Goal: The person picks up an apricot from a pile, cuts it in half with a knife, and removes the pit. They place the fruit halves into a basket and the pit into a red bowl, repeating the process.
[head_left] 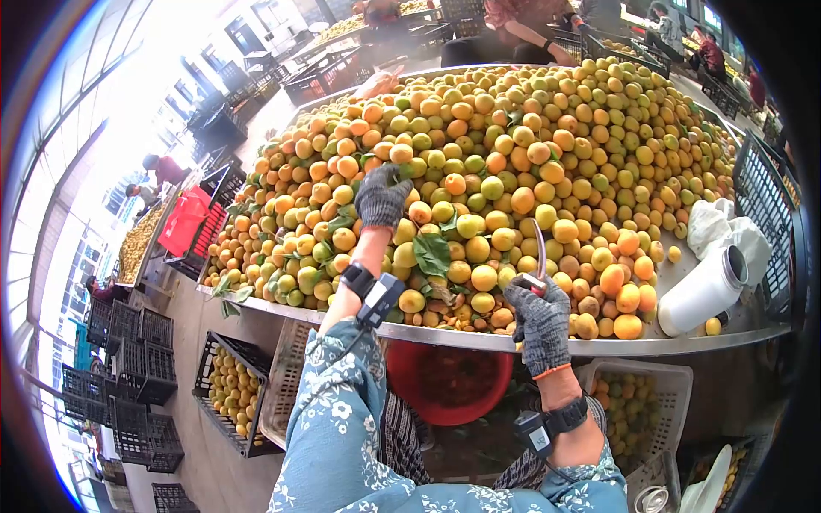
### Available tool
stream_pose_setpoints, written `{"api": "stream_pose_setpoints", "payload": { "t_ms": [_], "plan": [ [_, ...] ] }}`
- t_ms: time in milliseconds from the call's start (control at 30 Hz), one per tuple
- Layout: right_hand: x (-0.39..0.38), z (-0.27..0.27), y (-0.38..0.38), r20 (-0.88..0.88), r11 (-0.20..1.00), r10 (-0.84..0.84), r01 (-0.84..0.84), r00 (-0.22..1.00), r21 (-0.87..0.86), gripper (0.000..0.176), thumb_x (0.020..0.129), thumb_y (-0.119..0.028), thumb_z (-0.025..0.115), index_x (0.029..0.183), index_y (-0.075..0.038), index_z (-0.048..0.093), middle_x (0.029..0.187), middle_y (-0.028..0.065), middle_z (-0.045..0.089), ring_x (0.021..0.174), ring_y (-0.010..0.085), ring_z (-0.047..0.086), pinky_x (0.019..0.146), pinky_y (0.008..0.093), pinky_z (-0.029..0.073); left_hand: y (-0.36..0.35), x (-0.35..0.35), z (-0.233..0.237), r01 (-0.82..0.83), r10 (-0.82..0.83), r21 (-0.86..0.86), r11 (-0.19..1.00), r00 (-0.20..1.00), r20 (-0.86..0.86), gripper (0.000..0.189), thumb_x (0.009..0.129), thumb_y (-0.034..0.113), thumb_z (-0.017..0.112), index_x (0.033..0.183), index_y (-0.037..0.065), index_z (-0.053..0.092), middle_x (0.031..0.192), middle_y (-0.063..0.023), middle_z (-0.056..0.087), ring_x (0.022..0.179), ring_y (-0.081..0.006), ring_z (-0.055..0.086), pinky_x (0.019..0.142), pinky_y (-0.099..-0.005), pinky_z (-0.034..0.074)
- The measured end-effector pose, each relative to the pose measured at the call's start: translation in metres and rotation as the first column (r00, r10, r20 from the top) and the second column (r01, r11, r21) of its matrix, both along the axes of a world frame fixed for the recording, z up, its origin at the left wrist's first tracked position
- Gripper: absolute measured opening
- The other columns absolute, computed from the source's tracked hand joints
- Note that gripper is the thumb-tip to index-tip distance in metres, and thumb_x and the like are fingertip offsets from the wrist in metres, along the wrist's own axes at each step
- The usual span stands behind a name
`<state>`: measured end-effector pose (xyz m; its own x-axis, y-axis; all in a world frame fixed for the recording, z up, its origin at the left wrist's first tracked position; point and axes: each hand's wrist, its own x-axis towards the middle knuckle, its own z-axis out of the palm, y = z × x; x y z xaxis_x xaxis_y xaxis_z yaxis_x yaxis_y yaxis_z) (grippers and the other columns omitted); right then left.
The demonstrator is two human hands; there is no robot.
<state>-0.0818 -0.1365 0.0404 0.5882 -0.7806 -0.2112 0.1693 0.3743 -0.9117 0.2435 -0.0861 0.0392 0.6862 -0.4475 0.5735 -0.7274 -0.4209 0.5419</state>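
My left hand, in a dark grey knit glove, reaches into a big heap of apricots. Its fingers curl around a greenish apricot that they partly hide. Low at the front edge, my right hand, gloved alike, is closed on the red handle of a curved knife, with the blade pointing up over the fruit. Between the hands lies a green leaf among the apricots. The fruit ranges from green to orange and rests on a metal-edged table.
A white bottle and a white plastic bag lie at the right. Below the table are a red basin, a white crate and a black crate of apricots. Across the table sits another person.
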Motion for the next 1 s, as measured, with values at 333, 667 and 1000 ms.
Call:
{"api": "stream_pose_setpoints", "payload": {
  "t_ms": [333, 667, 1000],
  "plan": [
    [-0.008, -0.015, 0.000, -0.126, 0.994, 0.108, -0.108, 0.986, 0.013, 0.018, 0.079, -0.008, 0.071, 0.094, -0.001, 0.064, 0.078, 0.0005, 0.063, 0.066, 0.0074, 0.057, 0.058, 0.0211, 0.046, -0.058, 0.047, 0.011, -0.160, 0.110, 0.492, 0.856, 0.985, 0.130, 0.070, 0.072, 0.044, 0.071, 0.134, 0.026, 0.046, 0.144, -0.0105, 0.039, 0.137, -0.0289, 0.029, 0.108, -0.0538, 0.025],
    [0.008, -0.016, 0.019, -0.091, 0.995, 0.079, -0.083, 0.993, -0.051, 0.009, 0.079, -0.010, 0.068, 0.086, -0.008, 0.065, 0.068, -0.0034, 0.056, 0.049, 0.0047, 0.049, 0.039, 0.0183, 0.035, -0.018, -0.003, -0.002, 0.346, -0.276, 0.294, 0.891, 0.927, -0.256, 0.052, 0.066, 0.026, 0.079, 0.114, 0.018, 0.060, 0.108, -0.0117, 0.062, 0.106, -0.0295, 0.059, 0.091, -0.0369, 0.048],
    [0.014, -0.015, 0.024, -0.069, 0.996, 0.087, -0.088, 0.994, -0.003, 0.013, 0.079, -0.010, 0.070, 0.090, -0.006, 0.065, 0.067, -0.0017, 0.059, 0.044, 0.0052, 0.048, 0.036, 0.0188, 0.037, 0.014, 0.095, 0.004, -0.039, 0.066, 0.251, 0.967, 0.993, -0.097, 0.044, 0.080, 0.034, 0.064, 0.120, 0.019, 0.060, 0.124, -0.0119, 0.059, 0.116, -0.0281, 0.055, 0.098, -0.0433, 0.043]
  ]
}}
